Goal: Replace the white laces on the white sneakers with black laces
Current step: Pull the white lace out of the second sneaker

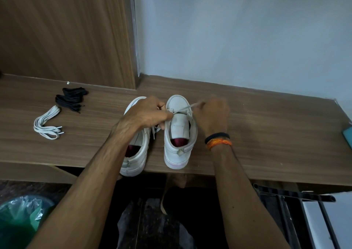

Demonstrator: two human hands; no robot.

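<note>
A green-lined bin (21, 216) is seen on the floor, below and left of the bench (266, 134); its contents cannot be made out. On the bench, a loose white lace (46, 122) lies far left of the right sneaker (179, 134), with bundled black laces (71, 98) just behind it. The left sneaker (136, 153) stands beside the right sneaker, its heel over the bench edge; a red insole is seen inside each. The left hand (146, 113) is closed in a grip at the right sneaker's eyelets. A white lace end (187, 107), still threaded through that sneaker, is pinched by the blurred right hand (211, 113). A teal object (348, 136) lies at far right.
</note>
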